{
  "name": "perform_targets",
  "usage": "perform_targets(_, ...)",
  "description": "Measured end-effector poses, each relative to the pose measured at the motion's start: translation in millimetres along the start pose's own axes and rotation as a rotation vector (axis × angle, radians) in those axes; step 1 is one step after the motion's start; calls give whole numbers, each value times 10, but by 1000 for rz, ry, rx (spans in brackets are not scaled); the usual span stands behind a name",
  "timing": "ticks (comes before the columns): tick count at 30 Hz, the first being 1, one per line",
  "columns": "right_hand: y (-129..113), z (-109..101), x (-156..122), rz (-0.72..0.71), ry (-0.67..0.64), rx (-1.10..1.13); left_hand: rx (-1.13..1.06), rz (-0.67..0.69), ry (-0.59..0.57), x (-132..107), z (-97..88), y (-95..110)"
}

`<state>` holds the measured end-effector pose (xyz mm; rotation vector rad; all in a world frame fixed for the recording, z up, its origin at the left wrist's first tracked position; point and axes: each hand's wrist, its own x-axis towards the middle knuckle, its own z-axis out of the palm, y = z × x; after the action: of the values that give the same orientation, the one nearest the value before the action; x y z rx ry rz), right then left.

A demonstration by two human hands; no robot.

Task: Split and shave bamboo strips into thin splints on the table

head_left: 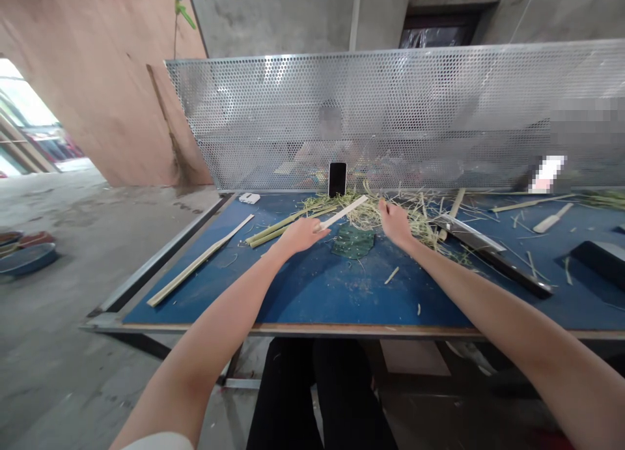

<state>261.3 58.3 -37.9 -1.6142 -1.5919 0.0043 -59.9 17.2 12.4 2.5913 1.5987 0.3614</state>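
Observation:
My left hand (303, 235) is closed around a pale, flat bamboo strip (347, 211), whose far end points up and to the right over the shavings. Across from it, my right hand (395, 223) has its fingers curled together beside the pile of thin shavings (420, 212); anything inside them is too small to make out. Between both hands a dark green patch of cloth or mat (353, 241) lies on the blue tabletop (312, 294). Right of my right hand rests a large knife (493, 251) with a dark handle.
Green bamboo strips (286, 227) lie behind my left hand, and a longer strip (195, 264) lies farther left. A phone (337, 180) leans upright against the perforated metal screen (273, 124). On the right are a pale wooden piece (553, 219) and a dark object (598, 262).

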Motion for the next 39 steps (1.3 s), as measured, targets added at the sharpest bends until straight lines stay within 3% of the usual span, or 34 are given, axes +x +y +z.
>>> perform_targets(10, -143, 66, -108, -34, -200, 26, 16, 2, -7, 31, 57, -7)
perform_targets(27, -103, 102, -112, -210, -265, 79, 26, -32, 1, 67, 135, -40)
perform_targets(34, -113, 41, -67, -173, -228, 13, 17, -32, 7, 59, 140, -60)
perform_targets(39, 94, -75, 53, -93, -172, -141, 0, -23, 5, 76, 176, -103)
